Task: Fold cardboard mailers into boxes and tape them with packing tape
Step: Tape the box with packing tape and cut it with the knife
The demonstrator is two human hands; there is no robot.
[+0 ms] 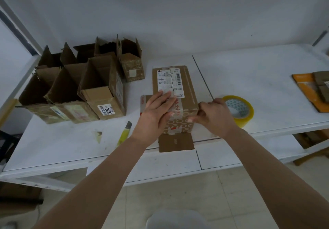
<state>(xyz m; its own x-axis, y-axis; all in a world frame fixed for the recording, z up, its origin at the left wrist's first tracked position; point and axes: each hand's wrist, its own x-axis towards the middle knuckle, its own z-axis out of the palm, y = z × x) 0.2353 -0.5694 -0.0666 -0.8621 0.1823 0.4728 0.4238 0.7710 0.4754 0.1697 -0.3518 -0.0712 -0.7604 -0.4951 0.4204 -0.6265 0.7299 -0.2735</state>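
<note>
White worktable against plain white wall, pale tiled floor.

The box is matt brown cardboard, with white paper labels and shiny clear tape over its near end. By the table's right front edge, the tape roll is glossy yellowish plastic film. The tabletop is smooth white, scuffed and stained near the front. The open boxes at the left edge are worn, creased cardboard. The knife looks like yellow plastic.
</note>
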